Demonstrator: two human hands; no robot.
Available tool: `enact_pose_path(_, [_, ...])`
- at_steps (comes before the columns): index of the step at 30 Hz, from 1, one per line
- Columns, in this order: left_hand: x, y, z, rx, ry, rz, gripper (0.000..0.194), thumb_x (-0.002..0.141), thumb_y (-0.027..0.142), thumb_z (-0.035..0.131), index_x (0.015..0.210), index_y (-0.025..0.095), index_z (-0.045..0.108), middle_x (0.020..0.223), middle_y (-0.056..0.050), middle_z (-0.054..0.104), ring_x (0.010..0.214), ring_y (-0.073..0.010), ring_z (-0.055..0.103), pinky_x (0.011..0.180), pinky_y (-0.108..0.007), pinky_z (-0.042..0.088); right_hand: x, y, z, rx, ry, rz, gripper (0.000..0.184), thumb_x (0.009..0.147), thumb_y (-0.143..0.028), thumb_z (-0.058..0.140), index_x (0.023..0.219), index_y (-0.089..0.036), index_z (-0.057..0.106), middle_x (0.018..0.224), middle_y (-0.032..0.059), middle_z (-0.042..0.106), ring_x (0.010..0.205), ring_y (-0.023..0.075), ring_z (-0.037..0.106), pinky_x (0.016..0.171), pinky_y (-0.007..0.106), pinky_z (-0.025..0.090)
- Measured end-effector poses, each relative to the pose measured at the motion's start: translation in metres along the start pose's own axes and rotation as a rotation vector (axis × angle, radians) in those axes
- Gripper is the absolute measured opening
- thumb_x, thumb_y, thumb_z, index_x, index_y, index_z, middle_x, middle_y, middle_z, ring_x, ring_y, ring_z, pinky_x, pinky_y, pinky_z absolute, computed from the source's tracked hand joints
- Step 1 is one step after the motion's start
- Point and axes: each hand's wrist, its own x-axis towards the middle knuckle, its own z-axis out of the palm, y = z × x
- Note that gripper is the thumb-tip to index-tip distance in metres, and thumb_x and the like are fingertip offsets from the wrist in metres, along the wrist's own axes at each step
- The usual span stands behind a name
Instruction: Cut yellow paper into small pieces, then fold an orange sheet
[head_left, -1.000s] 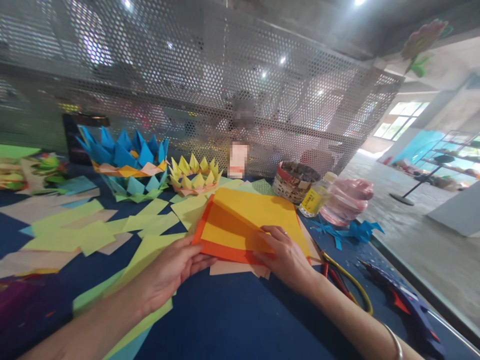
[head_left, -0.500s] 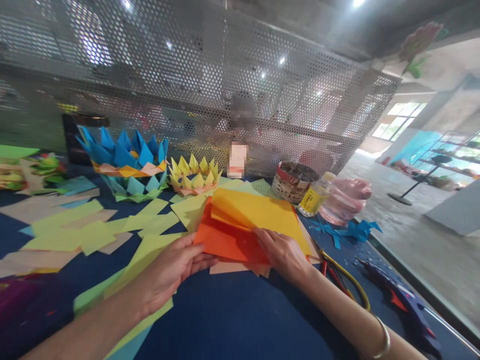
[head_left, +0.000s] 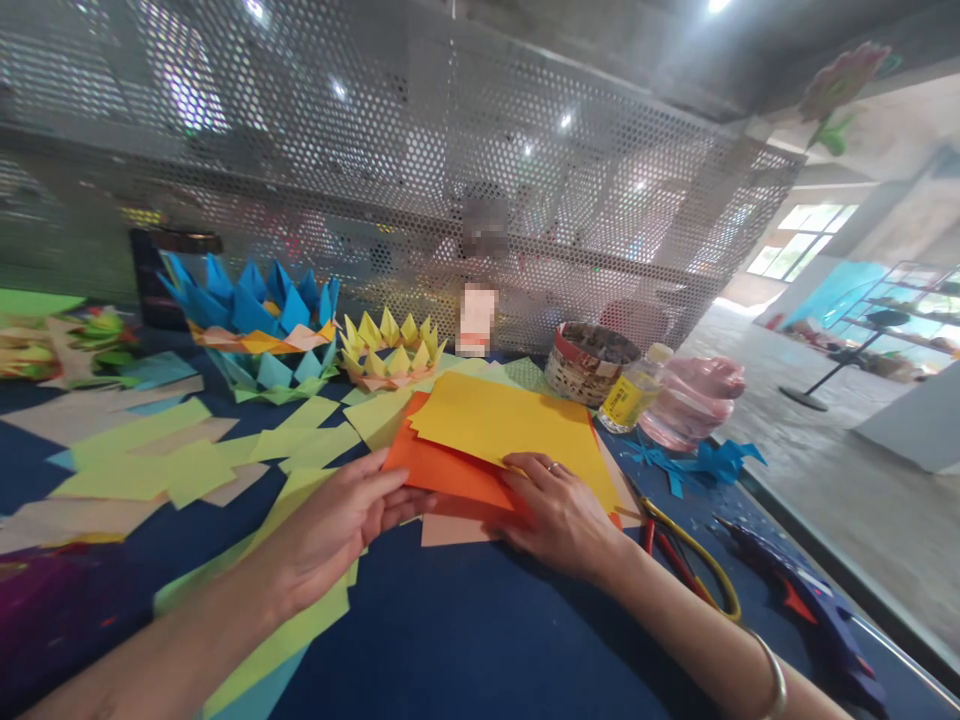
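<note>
My left hand [head_left: 356, 515] pinches the left corner of an orange sheet of paper [head_left: 442, 475], thumb on top and fingers beneath. Over the orange sheet lies yellow paper [head_left: 517, 415], its near edge slightly raised. My right hand [head_left: 562, 515], with a ring on one finger, is closed around the front right part of the orange sheet. Its fingertips rest at the yellow paper's near edge. Pale peach paper [head_left: 457, 530] shows under the orange one.
Folded-paper rings, one blue [head_left: 259, 305] and one yellow [head_left: 394, 350], stand behind. Loose yellow-green sheets [head_left: 307, 445] cover the left. Scissors [head_left: 694, 560], a glue gun [head_left: 806, 605], a bottle [head_left: 634, 390] and a woven basket [head_left: 589, 360] are rightward. A perforated metal screen [head_left: 420, 150] stands behind.
The yellow paper's lifted left part has come down flatter over the orange sheet. My right hand has turned, its thumb now at the sheet's front edge. My left hand stays at the corner.
</note>
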Motion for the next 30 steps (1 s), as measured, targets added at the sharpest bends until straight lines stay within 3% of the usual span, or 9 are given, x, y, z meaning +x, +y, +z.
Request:
enact_pose_path(1, [0.000,0.001,0.000,-0.004,-0.029,0.019,0.031,0.087,0.013,0.053,0.118,0.017,0.052,0.115,-0.012,0.068,0.098,-0.0241,0.067,0.091,-0.037,0.053,0.000,0.001,0.002,-0.002,0.004,0.028,0.028,0.091,-0.036,0.049,0.102,-0.015,0.064,0.114,0.0140,0.064,0.103,0.0257,0.060,0.087,0.039,0.052])
enact_pose_path(3, [0.001,0.003,-0.001,0.017,-0.043,0.062,0.033,0.087,0.018,0.057,0.120,0.021,0.052,0.123,-0.009,0.064,0.109,-0.0245,0.062,0.097,-0.039,0.049,-0.001,0.004,0.005,0.003,0.012,0.096,0.028,0.095,-0.022,0.038,0.094,-0.016,0.066,0.109,0.0121,0.067,0.096,0.0213,0.063,0.084,0.034,0.052])
enact_pose_path(5, [0.002,0.006,-0.002,0.070,0.065,0.077,0.031,0.086,0.019,0.060,0.117,0.024,0.054,0.132,-0.006,0.058,0.121,-0.0235,0.053,0.105,-0.040,0.040,-0.001,0.007,0.007,0.001,0.027,0.163,0.033,0.097,-0.021,0.034,0.090,-0.016,0.066,0.104,0.0116,0.068,0.089,0.0198,0.065,0.081,0.031,0.053])
enact_pose_path(7, [0.004,0.008,-0.003,0.090,0.244,0.053,0.028,0.085,0.014,0.060,0.111,0.021,0.056,0.136,-0.007,0.053,0.127,-0.0220,0.046,0.110,-0.039,0.033,-0.001,0.010,0.008,-0.005,0.040,0.212,0.033,0.097,-0.023,0.035,0.088,-0.016,0.066,0.100,0.0107,0.069,0.085,0.0198,0.066,0.078,0.030,0.053])
enact_pose_path(10, [0.007,0.011,-0.007,0.051,0.369,0.017,0.024,0.084,0.009,0.057,0.106,0.016,0.056,0.134,-0.012,0.051,0.126,-0.0241,0.046,0.107,-0.039,0.035,-0.001,0.011,0.008,0.000,0.037,0.249,0.031,0.097,-0.023,0.038,0.086,-0.016,0.066,0.097,0.0088,0.070,0.084,0.0194,0.066,0.076,0.028,0.052])
enact_pose_path(16, [0.010,0.011,-0.012,0.026,0.333,0.020,0.022,0.083,0.007,0.054,0.103,0.014,0.056,0.105,-0.012,0.064,0.108,-0.0241,0.059,0.097,-0.039,0.043,-0.001,0.010,0.008,0.017,0.022,0.271,0.031,0.097,-0.025,0.039,0.087,-0.017,0.066,0.099,0.0077,0.069,0.085,0.0191,0.066,0.076,0.027,0.050])
enact_pose_path(21, [0.009,0.009,-0.008,0.064,0.327,0.082,0.015,0.081,0.015,0.060,0.095,0.019,0.061,0.113,-0.006,0.061,0.114,-0.0219,0.054,0.096,-0.034,0.041,-0.001,0.009,0.007,0.030,0.007,0.263,0.031,0.098,-0.025,0.037,0.090,-0.017,0.066,0.099,0.0080,0.069,0.087,0.0183,0.066,0.078,0.026,0.050])
enact_pose_path(25, [0.008,0.009,-0.005,0.113,0.297,0.084,0.020,0.076,0.025,0.068,0.094,0.021,0.062,0.118,-0.005,0.060,0.118,-0.0225,0.052,0.090,-0.032,0.042,-0.001,0.008,0.007,0.035,0.006,0.250,0.032,0.098,-0.025,0.036,0.090,-0.016,0.066,0.099,0.0090,0.069,0.086,0.0189,0.066,0.077,0.028,0.051])
enact_pose_path(30, [0.011,0.008,-0.009,0.109,0.317,0.063,0.021,0.071,0.024,0.071,0.089,0.020,0.063,0.101,-0.005,0.068,0.098,-0.0208,0.062,0.078,-0.030,0.046,-0.002,0.008,0.008,0.028,0.012,0.243,0.033,0.098,-0.026,0.035,0.089,-0.016,0.065,0.098,0.0102,0.069,0.086,0.0192,0.065,0.078,0.029,0.051])
